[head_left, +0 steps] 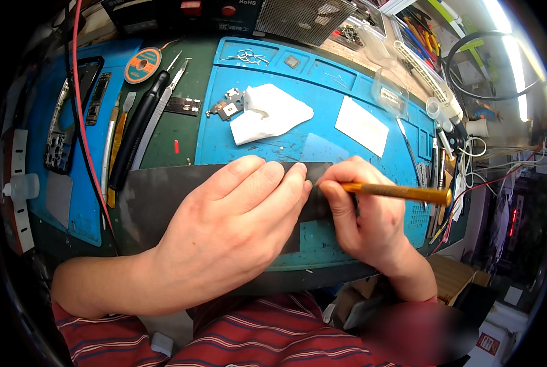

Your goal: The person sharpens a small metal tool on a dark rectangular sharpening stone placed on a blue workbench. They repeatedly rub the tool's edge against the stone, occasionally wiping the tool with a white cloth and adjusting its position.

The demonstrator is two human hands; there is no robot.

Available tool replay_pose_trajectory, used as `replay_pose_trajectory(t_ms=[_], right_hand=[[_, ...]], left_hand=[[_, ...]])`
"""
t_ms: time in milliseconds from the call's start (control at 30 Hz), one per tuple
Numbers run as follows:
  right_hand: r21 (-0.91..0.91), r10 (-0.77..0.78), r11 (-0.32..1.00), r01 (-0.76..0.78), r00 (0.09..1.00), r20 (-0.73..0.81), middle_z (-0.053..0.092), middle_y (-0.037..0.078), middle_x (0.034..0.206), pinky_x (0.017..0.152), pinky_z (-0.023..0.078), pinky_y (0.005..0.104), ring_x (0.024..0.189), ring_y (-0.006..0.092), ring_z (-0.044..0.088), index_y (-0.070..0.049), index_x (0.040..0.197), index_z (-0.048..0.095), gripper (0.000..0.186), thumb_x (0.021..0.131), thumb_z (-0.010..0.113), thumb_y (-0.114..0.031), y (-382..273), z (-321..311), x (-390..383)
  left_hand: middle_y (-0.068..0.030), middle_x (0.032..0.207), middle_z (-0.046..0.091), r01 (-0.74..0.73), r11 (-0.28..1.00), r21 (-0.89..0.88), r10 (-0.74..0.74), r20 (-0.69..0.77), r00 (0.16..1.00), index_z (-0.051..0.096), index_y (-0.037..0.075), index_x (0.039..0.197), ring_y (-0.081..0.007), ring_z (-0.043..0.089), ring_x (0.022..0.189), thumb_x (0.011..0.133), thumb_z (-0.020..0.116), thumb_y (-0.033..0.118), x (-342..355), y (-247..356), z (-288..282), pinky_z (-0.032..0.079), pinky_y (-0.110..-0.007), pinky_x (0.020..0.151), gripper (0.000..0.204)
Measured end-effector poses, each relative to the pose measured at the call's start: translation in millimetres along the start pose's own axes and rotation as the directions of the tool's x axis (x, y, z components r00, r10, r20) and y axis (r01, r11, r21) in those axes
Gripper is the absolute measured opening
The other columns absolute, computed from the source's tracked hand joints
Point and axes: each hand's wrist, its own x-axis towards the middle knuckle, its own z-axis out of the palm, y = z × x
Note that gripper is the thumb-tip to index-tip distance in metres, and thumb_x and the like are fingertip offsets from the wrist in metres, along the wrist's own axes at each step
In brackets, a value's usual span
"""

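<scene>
My left hand (240,223) is closed, fingers bent and pressed together on a dark grey sheet (154,192), holding it against the work surface; its thumb is hidden. My right hand (365,217) grips a gold pen-shaped tool (408,192), whose tip meets the sheet just right of my left fingertips, partly hidden by my fingers. Beyond both hands lie a crumpled white cloth (270,113), small circuit parts (224,110) and a white pad (362,125) on the blue mat (298,85).
A second blue mat (81,217) at left holds phone parts (58,153). Between the mats lie a black tool (139,128), tweezers and a solder spool (142,66). A red cable (84,134) crosses the left side. Several tools (438,183) and loose cables line the right edge.
</scene>
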Motion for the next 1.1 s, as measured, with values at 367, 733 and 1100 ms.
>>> replay_pose_trajectory(t_ms=[367,733,1100], right_hand=[[-0.033,0.016,0.999,-0.017,0.999,-0.034,0.068,0.013,0.089,0.062,0.054,0.0406,0.073,0.0325,0.069,-0.001,0.107,0.066,0.01,0.102,0.075,-0.001,4,0,1],[-0.081,-0.001,0.997,-0.005,0.998,-0.07,0.068,0.012,0.089,0.062,0.053,0.0404,0.071,0.0329,0.068,-0.002,0.106,0.066,0.011,0.102,0.076,-0.001,7,0,1],[0.022,0.005,1.0,-0.005,1.0,-0.018,0.069,0.014,0.091,0.061,0.053,0.0412,0.071,0.0325,0.067,-0.001,0.106,0.065,0.011,0.101,0.075,0.001,1,0,-1]], left_hand=[[-0.0098,0.142,0.07,0.008,1.0,-0.011,-0.007,0.016,1.0,0.077,0.0,0.13,-0.0225,0.067,0.119,0.089,0.072,0.014,0,1,0,0.051,-0.04,0.109,0.044],[-0.0099,0.141,0.071,0.009,1.0,-0.016,-0.009,0.027,1.0,0.078,0.0,0.129,-0.0225,0.067,0.119,0.089,0.072,0.014,1,1,-2,0.052,-0.04,0.109,0.042],[-0.0099,0.141,0.071,0.003,1.0,0.003,-0.003,0.006,1.0,0.078,0.0,0.129,-0.0222,0.068,0.118,0.088,0.071,0.014,1,0,-1,0.052,-0.04,0.108,0.044]])
